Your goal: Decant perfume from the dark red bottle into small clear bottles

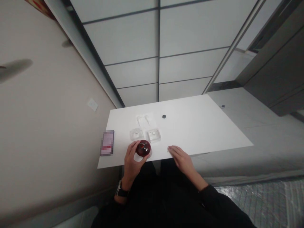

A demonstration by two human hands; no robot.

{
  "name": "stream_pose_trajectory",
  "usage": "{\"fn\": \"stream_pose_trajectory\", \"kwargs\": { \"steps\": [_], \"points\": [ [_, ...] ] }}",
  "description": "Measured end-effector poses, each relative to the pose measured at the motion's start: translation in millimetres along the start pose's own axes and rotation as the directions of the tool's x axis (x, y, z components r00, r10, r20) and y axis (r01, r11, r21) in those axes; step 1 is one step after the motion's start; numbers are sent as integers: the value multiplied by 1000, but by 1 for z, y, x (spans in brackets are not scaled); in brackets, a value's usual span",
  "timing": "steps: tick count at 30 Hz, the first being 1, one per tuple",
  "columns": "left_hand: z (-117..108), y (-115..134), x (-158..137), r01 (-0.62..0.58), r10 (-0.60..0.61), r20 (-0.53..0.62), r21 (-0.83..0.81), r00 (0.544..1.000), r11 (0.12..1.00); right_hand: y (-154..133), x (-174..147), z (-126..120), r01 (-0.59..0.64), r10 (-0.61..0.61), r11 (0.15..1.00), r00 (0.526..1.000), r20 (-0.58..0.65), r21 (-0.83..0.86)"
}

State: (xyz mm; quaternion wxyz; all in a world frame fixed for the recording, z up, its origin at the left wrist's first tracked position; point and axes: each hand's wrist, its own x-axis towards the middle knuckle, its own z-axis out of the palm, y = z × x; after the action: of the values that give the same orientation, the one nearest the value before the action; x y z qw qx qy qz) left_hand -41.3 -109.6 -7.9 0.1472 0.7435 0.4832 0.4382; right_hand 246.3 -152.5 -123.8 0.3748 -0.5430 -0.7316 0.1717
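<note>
Starting far left, a pale switch plate [92,104] sits on the wall, and below it, at the left end of the white table [190,126], lies a pink rectangular item [107,143], blurred into blocks, its markings unreadable. Moving right, here's a wrist with a dark-strapped watch [122,190], and it leads to the left hand [131,161], thumb and fingers clamped around a glossy, dark red round bottle [144,151]. That bottle is at the table's near edge, left of the middle, ringed mouth up; whether its base touches the tabletop, I cannot tell. Just beyond it, 2 clear boxes stand side by side: the left box [134,135] and the right box [155,138]. Farther back lies a pale, see-through piece [143,119], and to its right a small dark disc [164,116]. Over on the right, the right hand [180,157] reaches the near edge, well apart from the bottle, fingers close together; whether they pinch anything, I cannot tell.
</note>
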Motion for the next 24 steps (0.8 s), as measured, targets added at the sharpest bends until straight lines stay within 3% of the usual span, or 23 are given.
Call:
{"fn": "stream_pose_trajectory", "kwargs": {
  "steps": [5, 9, 12, 15, 20, 24],
  "points": [
    [9, -6, -5, 63, -62, 23, -19, 998, 998, 53, 4, -63, -193, 172, 975, 970, -169, -112],
    [22, -6, -7, 66, -66, 5, -21, 998, 998, 57, 11, -83, -229, 205, 968, 957, -205, -104],
    [29, -4, -7, 74, -74, -7, -33, 997, 997, 38, 25, -69, -185, 174, 982, 968, -181, -43],
    [36, -8, -11, 86, -87, -10, -68, 996, 994, 20, 53, -37, -117, 122, 991, 989, -84, 65],
    [56, -37, -37, 177, -172, 42, -141, 984, 974, 12, 110, 18, -52, 27, 965, 994, 101, 258],
    [71, -58, -59, 277, -268, 82, -135, 960, 951, 15, 130, 33, -83, 17, 930, 983, 183, 358]
  ]
}}
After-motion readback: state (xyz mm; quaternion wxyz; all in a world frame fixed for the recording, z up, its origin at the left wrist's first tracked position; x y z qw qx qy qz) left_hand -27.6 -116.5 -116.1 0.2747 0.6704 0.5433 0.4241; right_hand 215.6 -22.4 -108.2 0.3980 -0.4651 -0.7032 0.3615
